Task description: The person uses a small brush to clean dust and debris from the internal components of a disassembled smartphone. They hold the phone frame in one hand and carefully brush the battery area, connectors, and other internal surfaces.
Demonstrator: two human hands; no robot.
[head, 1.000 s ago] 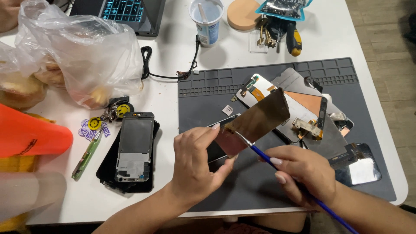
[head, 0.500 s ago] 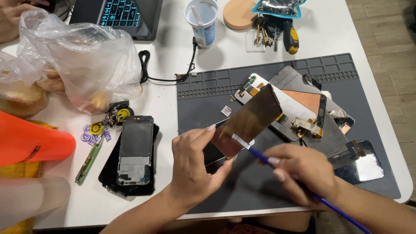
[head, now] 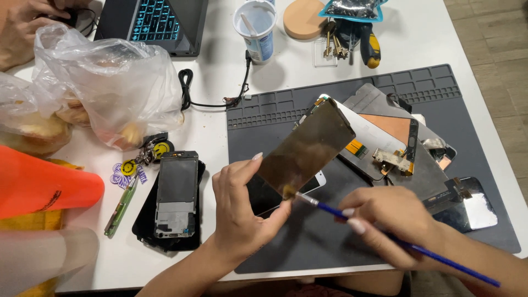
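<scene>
Phone screen panel (head: 305,147), a thin rectangle with a brownish reflective face, is held tilted above the grey work mat (head: 275,126), its upper corner pointing away from the person and its lower end clamped in the left hand (head: 239,206). That hand grips the panel's near end, with the thumb at the lower edge and the fingers curled along the left edge. The right hand (head: 390,220) is closed round a blue-handled brush (head: 385,231), pinching the shaft between thumb and fingertips (the handle runs back past the wrist toward the lower right). The brush's tip touches the panel's lower corner, just beside the left thumb.

Under and behind the panel, on the mat, lies a heap of other phone parts (head: 385,143): a white-edged display, a grey backplate, a copper-coloured sheet and flex cables. A dark glass piece (head: 467,209) sits at the mat's right edge. Left of the mat, on the white table (head: 220,71), a phone frame (head: 176,192) rests on a black panel, near a green pen (head: 122,204) and a yellow smiley keyring (head: 159,148). A clear plastic bag (head: 104,77) bulges at the far left, beside a laptop (head: 154,22), and a white cup (head: 256,27) stands further along with keys (head: 330,44) nearby. Another person's hand (head: 27,25) shows at the top left corner.
</scene>
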